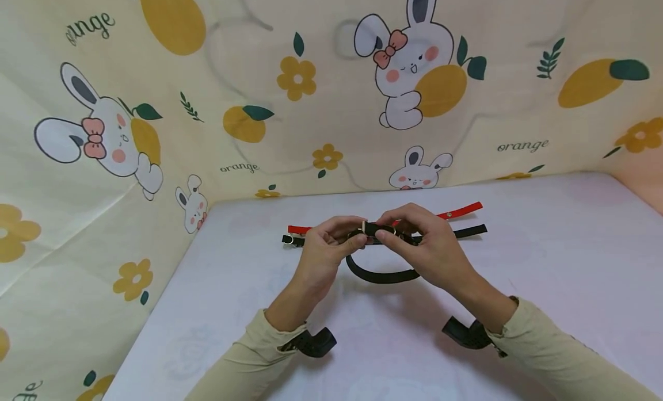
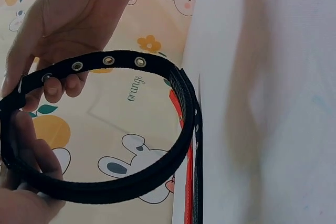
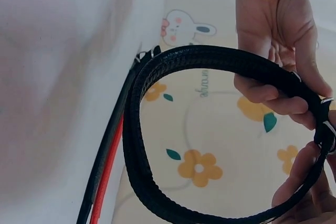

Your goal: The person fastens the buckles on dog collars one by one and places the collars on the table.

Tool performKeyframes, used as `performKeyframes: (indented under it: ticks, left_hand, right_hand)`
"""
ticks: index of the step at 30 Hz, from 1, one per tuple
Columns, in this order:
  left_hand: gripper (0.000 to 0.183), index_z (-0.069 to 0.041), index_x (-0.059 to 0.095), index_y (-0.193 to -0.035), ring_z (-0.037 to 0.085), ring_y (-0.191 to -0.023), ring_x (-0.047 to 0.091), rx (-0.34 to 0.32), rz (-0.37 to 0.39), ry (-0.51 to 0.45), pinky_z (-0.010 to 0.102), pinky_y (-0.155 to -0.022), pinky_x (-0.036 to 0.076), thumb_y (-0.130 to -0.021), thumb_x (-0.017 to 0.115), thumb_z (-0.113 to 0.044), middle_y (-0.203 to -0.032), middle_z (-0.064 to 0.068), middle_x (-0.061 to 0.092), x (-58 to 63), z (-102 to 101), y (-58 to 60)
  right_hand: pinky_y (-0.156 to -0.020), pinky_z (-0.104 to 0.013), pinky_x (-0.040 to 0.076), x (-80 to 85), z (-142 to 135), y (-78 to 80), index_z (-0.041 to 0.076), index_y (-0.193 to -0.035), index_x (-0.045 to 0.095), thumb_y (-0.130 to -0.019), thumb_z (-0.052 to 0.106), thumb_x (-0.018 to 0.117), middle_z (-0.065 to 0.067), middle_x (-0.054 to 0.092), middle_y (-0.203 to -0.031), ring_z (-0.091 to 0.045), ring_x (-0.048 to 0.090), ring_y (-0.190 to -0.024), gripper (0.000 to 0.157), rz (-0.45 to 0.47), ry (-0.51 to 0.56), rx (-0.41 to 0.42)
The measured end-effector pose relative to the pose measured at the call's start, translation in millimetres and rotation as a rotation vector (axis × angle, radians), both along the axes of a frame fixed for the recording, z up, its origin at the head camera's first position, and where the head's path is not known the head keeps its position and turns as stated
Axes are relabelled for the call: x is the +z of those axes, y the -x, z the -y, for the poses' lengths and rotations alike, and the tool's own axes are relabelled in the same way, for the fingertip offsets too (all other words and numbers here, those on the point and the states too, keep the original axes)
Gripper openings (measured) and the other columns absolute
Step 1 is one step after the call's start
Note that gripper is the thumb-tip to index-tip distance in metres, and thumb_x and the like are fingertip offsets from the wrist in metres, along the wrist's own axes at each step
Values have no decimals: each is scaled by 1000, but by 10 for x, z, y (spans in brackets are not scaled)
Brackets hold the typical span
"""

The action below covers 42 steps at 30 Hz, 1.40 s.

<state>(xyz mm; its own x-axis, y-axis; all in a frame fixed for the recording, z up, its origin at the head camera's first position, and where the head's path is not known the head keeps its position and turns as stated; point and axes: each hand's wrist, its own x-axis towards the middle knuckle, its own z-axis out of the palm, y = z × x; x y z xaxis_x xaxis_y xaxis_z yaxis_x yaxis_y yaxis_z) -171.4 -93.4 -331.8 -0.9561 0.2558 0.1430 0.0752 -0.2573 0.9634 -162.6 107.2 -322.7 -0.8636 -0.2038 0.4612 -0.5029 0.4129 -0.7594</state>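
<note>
A black collar is bent into a loop and held above the table, its lower curve hanging beneath both hands. Metal-ringed holes line one part of the strap, plain in the left wrist view. My left hand pinches the loop at its buckle, thumb and fingers on the strap. From the other side my right hand pinches the strap beside the buckle. The fingertips of both hands nearly meet there. How far the strap's end runs through the buckle is partly hidden by the fingers.
Behind the hands, a red collar and another black collar lie stretched out side by side on the white table. A patterned cloth with rabbits and oranges rises at the back and left.
</note>
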Motion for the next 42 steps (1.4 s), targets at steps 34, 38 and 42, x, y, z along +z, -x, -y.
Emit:
performKeyframes:
  ticks: [34, 38, 42]
  left_hand:
    - [28, 7, 59, -123, 12, -99, 63, 105, -27, 25, 23, -90, 51, -96, 59, 1, -106, -2, 64, 15, -34, -32]
    - [31, 8, 58, -123, 13, -98, 62, 111, -8, -69, 21, -85, 51, -95, 60, -4, -110, 2, 61, 11, -43, -27]
    - [34, 9, 56, -124, 13, -98, 61, 123, -4, -114, 21, -86, 51, -94, 62, -6, -113, 3, 59, 13, -39, -23]
  right_hand:
    - [-64, -23, 47, -54, 8, -5, 23, -105, 76, -82, 27, 82, 10, 71, -92, -8, 61, -74, 24, -104, -116, -69]
    - [-61, -24, 45, -54, -5, -4, 25, -103, 76, -81, 26, 84, 12, 70, -89, -7, 59, -73, 24, -118, -100, -74]
    - [-60, -23, 44, -51, -4, 17, 25, -101, 76, -80, 25, 84, 14, 69, -87, -6, 58, -73, 22, -130, -90, -71]
